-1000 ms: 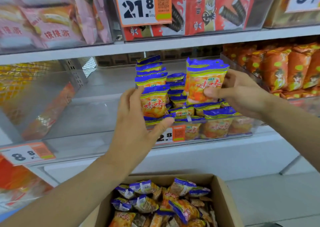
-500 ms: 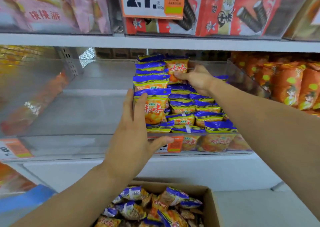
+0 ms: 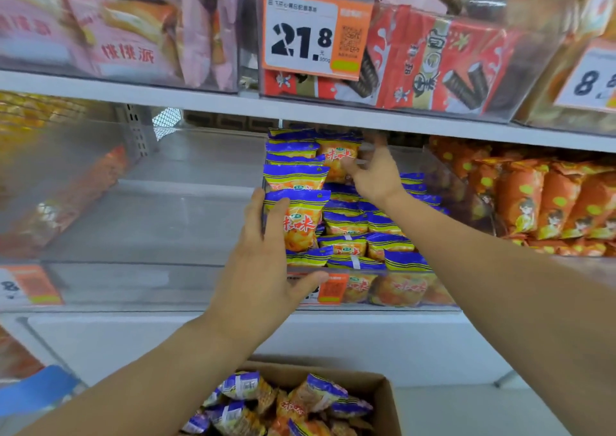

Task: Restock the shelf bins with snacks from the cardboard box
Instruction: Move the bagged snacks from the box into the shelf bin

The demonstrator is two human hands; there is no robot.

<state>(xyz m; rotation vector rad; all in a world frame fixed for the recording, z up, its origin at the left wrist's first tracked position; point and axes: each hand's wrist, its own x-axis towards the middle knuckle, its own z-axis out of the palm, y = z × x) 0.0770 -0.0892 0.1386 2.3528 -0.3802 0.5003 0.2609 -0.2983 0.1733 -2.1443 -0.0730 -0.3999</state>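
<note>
Blue-and-yellow snack packets fill a transparent shelf bin (image 3: 400, 289) on the middle shelf. My left hand (image 3: 263, 269) rests with straight fingers against the front upright packet (image 3: 300, 225) of the left row, thumb at the bin's front edge. My right hand (image 3: 376, 179) reaches to the back of the bin, fingers spread, thumb touching an upright packet (image 3: 336, 159) standing there. Below, the cardboard box (image 3: 383, 389) holds several more of the same packets (image 3: 316, 399).
Another transparent bin (image 3: 133, 219) sits left of the stocked one. Orange snack bags (image 3: 550, 199) fill the bin to the right. The upper shelf (image 3: 200, 102) carries pink bags (image 3: 133, 36), red bags (image 3: 433, 59) and a 21.8 price tag (image 3: 313, 36).
My right hand carried a packet from the bin's front to its back and now has its fingers spread off it. My left hand has stayed on the front packet.
</note>
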